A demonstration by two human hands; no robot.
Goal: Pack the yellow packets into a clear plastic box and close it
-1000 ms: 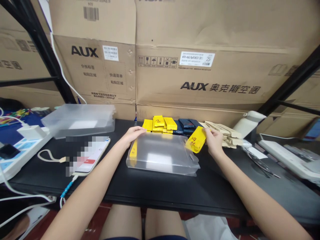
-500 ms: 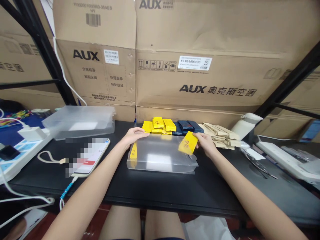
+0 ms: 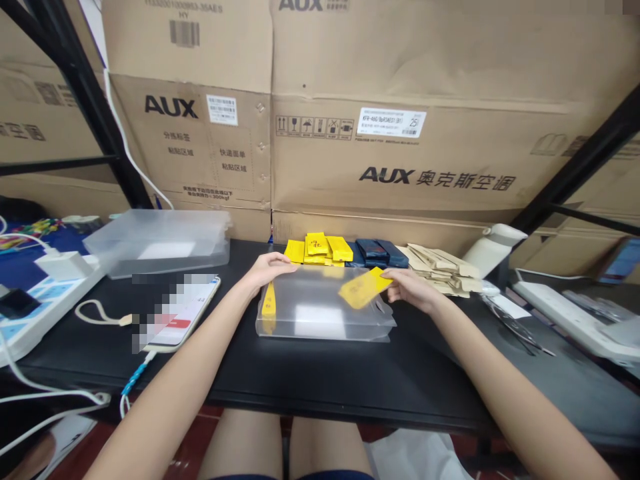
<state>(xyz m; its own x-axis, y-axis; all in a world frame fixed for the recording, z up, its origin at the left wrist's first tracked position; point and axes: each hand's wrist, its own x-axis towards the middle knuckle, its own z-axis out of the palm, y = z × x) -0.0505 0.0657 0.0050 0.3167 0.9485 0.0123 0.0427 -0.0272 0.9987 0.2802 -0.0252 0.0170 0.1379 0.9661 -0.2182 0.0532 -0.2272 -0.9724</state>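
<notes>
A clear plastic box [image 3: 320, 327] lies on the black table in front of me. My left hand [image 3: 273, 270] grips its far left corner. Between the fingers and thumb of my right hand [image 3: 409, 288] is a yellow packet [image 3: 366, 288] with dark characters; most of it shows hazily through the plastic at the box's right end, its outer corner outside. Another yellow packet [image 3: 269, 301] stands upright inside the left end. Behind the box are a stack of yellow packets [image 3: 320, 248], dark blue packets [image 3: 373, 252] and beige packets [image 3: 443, 270].
More clear plastic boxes [image 3: 160, 237] lie at the back left, near a charging phone [image 3: 193, 312] and a power strip [image 3: 35, 293]. On the right are a white bottle [image 3: 493, 252], glasses [image 3: 517, 327] and another power strip [image 3: 560, 320]. Cardboard [image 3: 320, 153] walls the back.
My right hand has moved slightly left and tilted the yellow packet flatter, sliding it further into the box's right end. My left hand stays at the corner.
</notes>
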